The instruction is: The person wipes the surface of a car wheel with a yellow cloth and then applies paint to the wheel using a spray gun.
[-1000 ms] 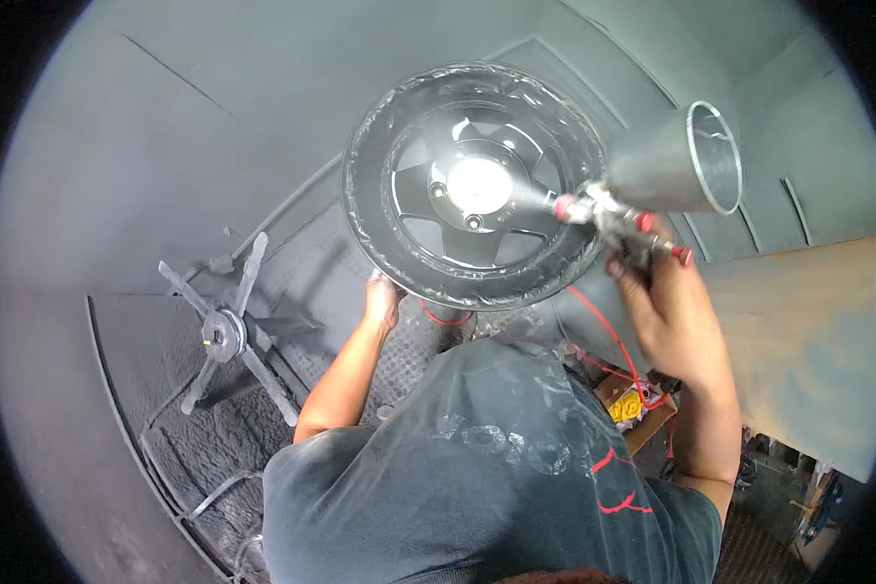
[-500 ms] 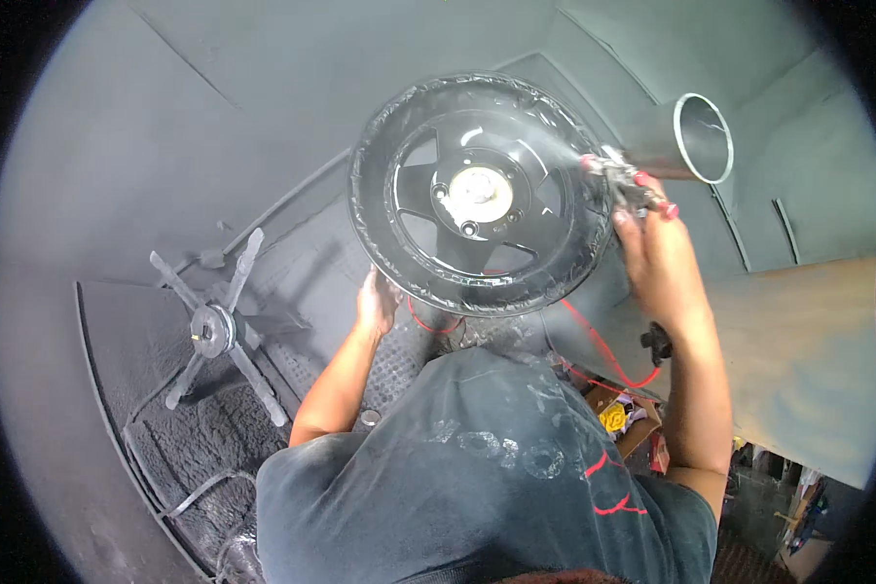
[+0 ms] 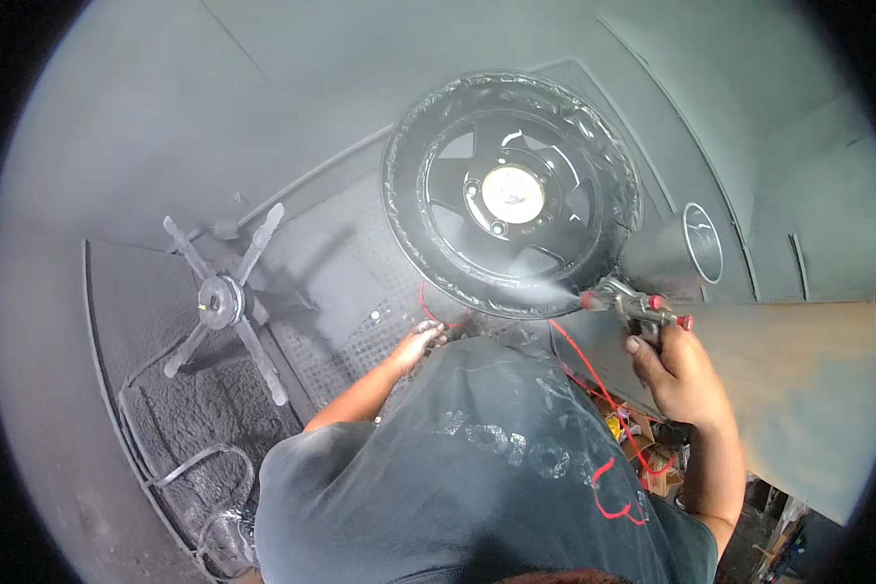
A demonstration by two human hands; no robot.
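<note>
My right hand [image 3: 686, 380] is closed round the handle of a silver spray gun [image 3: 638, 307] with red knobs. A large grey metal cup [image 3: 657, 255] sits beyond the gun, its round end tilted to the right. Pale mist streams leftward from the nozzle across the lower rim of a glossy black wheel [image 3: 467, 248]. Crinkled black wrapping covers the wheel's outer ring, and a pale round disc [image 3: 513, 195] marks its centre. Below the wheel's lower left edge, my left hand [image 3: 420, 346] has curled fingers beside a red hose [image 3: 584, 355]. Whatever they may hold is hidden.
A grey four-armed stand [image 3: 222, 302] is at the left, above a rough dark mat [image 3: 190, 419]. Grey booth walls [image 3: 302, 88] surround the work. A tan board [image 3: 798, 380] lies at the right, with boxes [image 3: 657, 477] and clutter low beside my right arm.
The spray gun has come down from the wheel's right side to its lower right edge, still spraying. My left hand has moved down and right, away from the rim. The wheel appears further right.
</note>
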